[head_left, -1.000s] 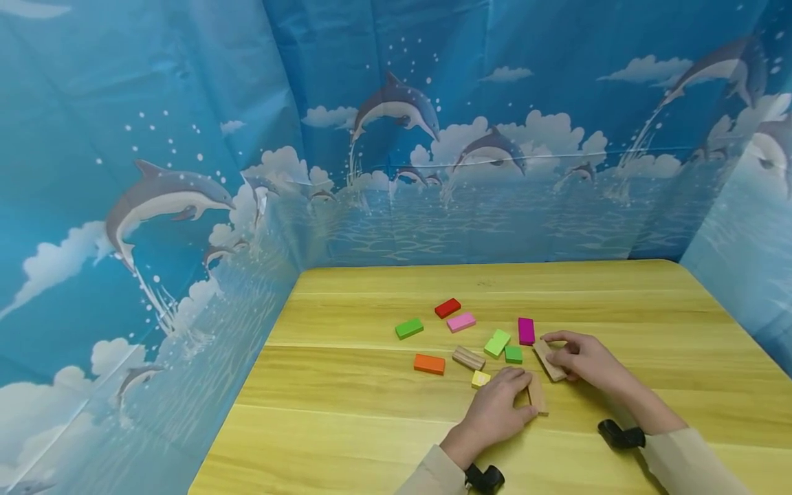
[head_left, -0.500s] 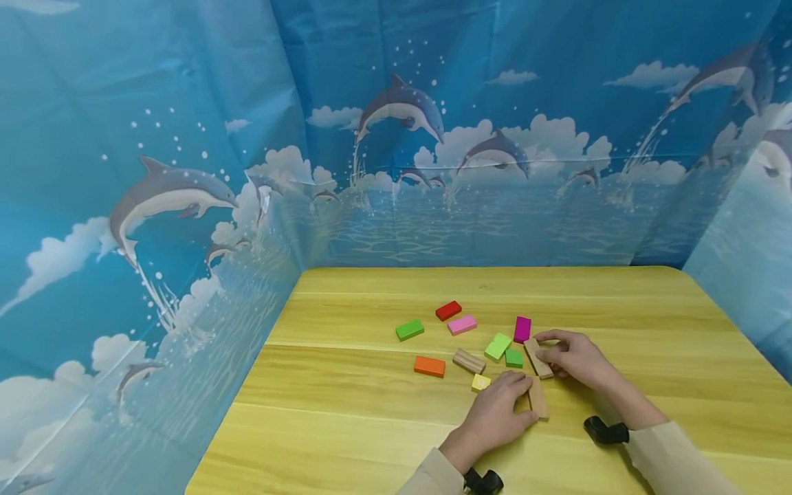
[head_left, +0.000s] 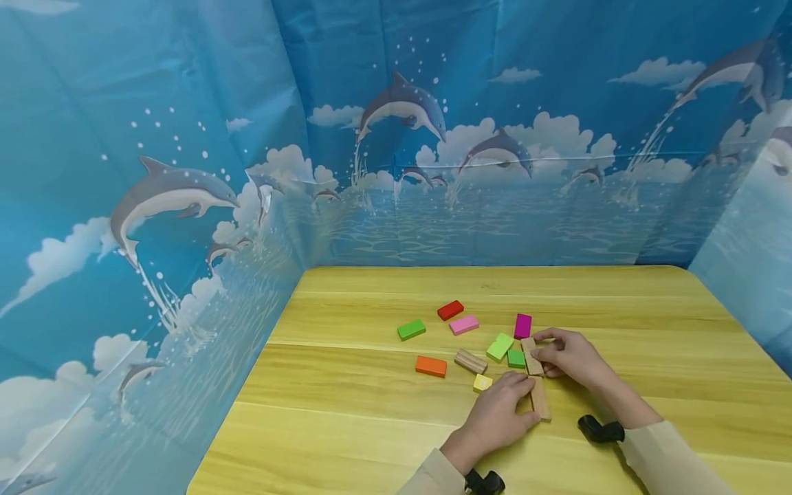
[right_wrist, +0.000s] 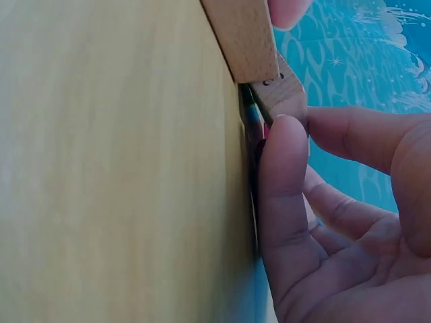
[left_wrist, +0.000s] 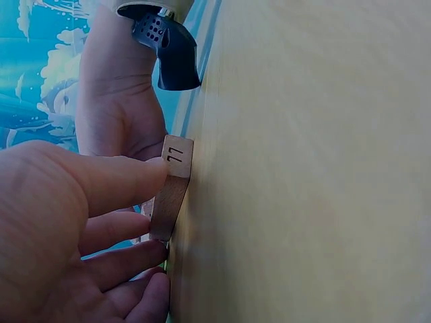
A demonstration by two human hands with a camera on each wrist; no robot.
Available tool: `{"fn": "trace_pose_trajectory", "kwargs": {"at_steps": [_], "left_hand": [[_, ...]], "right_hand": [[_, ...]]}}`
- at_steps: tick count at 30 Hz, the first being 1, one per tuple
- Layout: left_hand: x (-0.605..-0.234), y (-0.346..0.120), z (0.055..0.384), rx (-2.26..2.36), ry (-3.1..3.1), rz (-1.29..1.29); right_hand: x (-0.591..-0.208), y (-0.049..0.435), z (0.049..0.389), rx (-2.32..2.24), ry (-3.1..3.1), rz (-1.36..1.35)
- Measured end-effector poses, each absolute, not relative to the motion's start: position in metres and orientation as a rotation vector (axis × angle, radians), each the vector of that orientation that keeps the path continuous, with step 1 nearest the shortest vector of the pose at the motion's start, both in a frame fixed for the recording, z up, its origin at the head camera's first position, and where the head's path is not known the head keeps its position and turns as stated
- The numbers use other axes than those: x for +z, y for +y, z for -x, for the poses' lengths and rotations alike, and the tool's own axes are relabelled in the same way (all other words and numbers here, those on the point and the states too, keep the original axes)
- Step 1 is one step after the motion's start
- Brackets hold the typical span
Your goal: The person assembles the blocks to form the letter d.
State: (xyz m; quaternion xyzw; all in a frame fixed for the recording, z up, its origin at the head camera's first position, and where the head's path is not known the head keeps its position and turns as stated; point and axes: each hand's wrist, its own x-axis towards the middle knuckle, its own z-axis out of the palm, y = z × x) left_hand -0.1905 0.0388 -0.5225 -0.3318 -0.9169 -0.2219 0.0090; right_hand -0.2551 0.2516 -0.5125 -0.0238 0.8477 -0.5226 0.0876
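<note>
My left hand (head_left: 497, 411) grips a plain wooden block (head_left: 541, 400) lying flat on the table, its thumb at the near end and fingertips by the far end. Dark printed marks show on that block's end in the left wrist view. Just beyond it, my right hand (head_left: 570, 359) pinches a second plain wooden block (head_left: 531, 357) between thumb and fingers. The two blocks stand nearly end to end; in the right wrist view the second block (right_wrist: 286, 97) meets the first (right_wrist: 246, 40) at an angle. Whether they touch is hard to tell.
Left of the second block lie a green block (head_left: 516, 359) and a light green one (head_left: 500, 347). A magenta block (head_left: 522, 326) is beyond. Yellow (head_left: 482, 383), brown striped (head_left: 471, 361), orange (head_left: 430, 366), green (head_left: 411, 330), pink (head_left: 464, 324) and red (head_left: 450, 310) blocks are scattered leftward.
My right hand has slid its wooden block leftward and turned it closer in line with the near one. The magenta block has shifted slightly. My left hand has stayed nearly still on its block.
</note>
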Motion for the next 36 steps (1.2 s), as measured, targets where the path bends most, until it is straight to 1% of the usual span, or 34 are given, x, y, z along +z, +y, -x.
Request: {"fn": "trace_pose_trajectory", "kwargs": {"at_steps": [8, 20, 36], "left_hand": [[-0.5209, 0.0392, 0.1895, -0.663, -2.881, 1.023], [-0.5204, 0.0411, 0.1864, -0.663, -2.905, 1.007], [-0.521, 0.042, 0.1873, -0.651, -2.901, 1.018]], "right_hand": [[-0.5135, 0.2497, 0.255, -1.57, 2.506, 0.069], [-0.514, 0.249, 0.2515, -1.492, 2.548, 0.145], [-0.5169, 0.2463, 0.2521, -1.496, 2.556, 0.091]]}}
